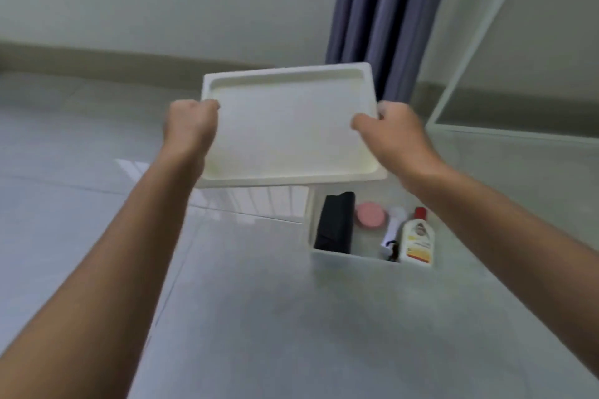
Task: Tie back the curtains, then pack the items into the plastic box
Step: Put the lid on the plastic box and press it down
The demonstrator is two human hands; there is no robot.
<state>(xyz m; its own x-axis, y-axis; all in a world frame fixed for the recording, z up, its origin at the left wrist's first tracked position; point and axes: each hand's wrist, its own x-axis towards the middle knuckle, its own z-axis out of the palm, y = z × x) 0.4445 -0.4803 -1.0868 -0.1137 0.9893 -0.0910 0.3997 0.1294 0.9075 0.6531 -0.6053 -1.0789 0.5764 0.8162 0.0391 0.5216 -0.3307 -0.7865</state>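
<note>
The floor (265, 317) is made of large pale grey glossy tiles with thin joints between them, and it reflects some light just below the left hand (191, 125). Directly on it stands a white plastic box (343, 257), open at the top, below the right hand (393, 136) and a little nearer to the person. At the right of the right hand a white frame (505, 133) also rests on the tiles, near the box but apart from it

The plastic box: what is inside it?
Inside the plastic box: a black pouch, pink disc, white brush, lotion bottle. The lid hides its far end.
</note>
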